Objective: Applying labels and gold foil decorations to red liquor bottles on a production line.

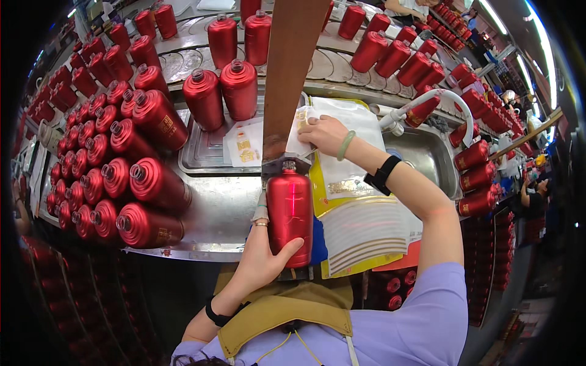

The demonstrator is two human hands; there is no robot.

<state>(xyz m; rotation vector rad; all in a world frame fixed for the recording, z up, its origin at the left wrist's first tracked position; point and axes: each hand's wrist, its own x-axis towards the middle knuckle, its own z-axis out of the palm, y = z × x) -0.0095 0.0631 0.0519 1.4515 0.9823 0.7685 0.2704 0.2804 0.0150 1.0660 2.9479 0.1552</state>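
A shiny red bottle (292, 210) with a clear glass neck stands upright before my body, a thin bright red cross of light on its front. My left hand (267, 253) is wrapped around its lower left side, the thumb across the front and a pale wrap on a finger. Further up and right, my right hand (328, 135) has its fingers bent down onto a small white decal sheet (300, 145) with gold print. Its fingertips press at the sheet's gold patch. More gold-printed white sheets (351, 186) lie under and beside that hand on yellow backing.
A brown upright post (293, 67) rises just behind the bottle. Many red bottles (143, 183) crowd the left bench. Two stand on a metal tray (204, 160), near another decal sheet (245, 143). At right is a sink (430, 158) with a curved white faucet (455, 94). Conveyor (332, 67) behind carries bottles.
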